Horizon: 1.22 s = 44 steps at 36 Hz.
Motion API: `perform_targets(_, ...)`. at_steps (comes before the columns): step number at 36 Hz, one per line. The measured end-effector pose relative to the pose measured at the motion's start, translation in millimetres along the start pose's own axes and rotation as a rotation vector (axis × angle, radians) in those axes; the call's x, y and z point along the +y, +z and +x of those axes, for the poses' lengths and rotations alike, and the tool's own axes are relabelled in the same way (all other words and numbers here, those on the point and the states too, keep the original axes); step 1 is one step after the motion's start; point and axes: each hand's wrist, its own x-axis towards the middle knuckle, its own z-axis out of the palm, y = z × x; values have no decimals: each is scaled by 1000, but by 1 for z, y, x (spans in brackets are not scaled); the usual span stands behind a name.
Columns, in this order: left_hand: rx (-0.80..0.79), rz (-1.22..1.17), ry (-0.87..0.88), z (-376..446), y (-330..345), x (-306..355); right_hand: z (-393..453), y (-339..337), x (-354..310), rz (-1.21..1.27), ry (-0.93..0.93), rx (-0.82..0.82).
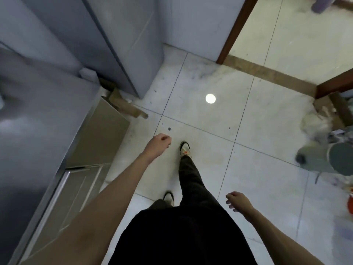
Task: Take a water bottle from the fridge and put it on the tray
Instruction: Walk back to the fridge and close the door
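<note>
You are looking straight down at a pale tiled floor (248, 131) that fills most of the view, with a round bright reflection of a lamp (210, 98) on it ahead of you. Along your left runs a grey steel counter (34, 121), cabinet doors (86, 169) below its near edge. Past the counter's far end stands a tall grey fridge (107, 41), doors shut; neither a water bottle nor a tray shows anywhere. A dark wooden door frame (236, 29) rises at the upper right, and blurred clutter lies at the floor's right edge. Flat cardboard (124, 106) lies on the floor between the counter's far corner and the fridge. Your dark trousers (191, 184) and two shoes stand mid-stride. Your left hand (159, 144) is loosely curled and holds nothing. Your right hand (238, 203) hangs with fingers half bent, also empty.
</note>
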Motion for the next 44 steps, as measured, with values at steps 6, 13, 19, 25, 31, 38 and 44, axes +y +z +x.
perform_targets(6, -17, 64, -162, 63, -27, 43, 49, -70, -120, -152, 55, -93)
perform_targets(13, 31, -35, -372, 96, -100, 57, 65, -159, -347, -57, -261, -32)
perform_targets(19, 90, -179, -557, 150, -159, 71, 76, -213, -506, 18, -508, 29)
perform_targets(25, 120, 45, -280, 251, -187, 194, 97, -259, -583, 78, -474, 37)
perform_targets(31, 300, 259, 435, 298, -188, 442, 100, -325, -628, 200, -483, 118)
perform_targets(38, 708, 463, 1188, 305, -161, 657, 55, -442, -690, 105, -847, 651)
perform_targets(44, 655, 906, 916, 320, -128, 662, -38, -539, -737, 293, -1441, 1094)
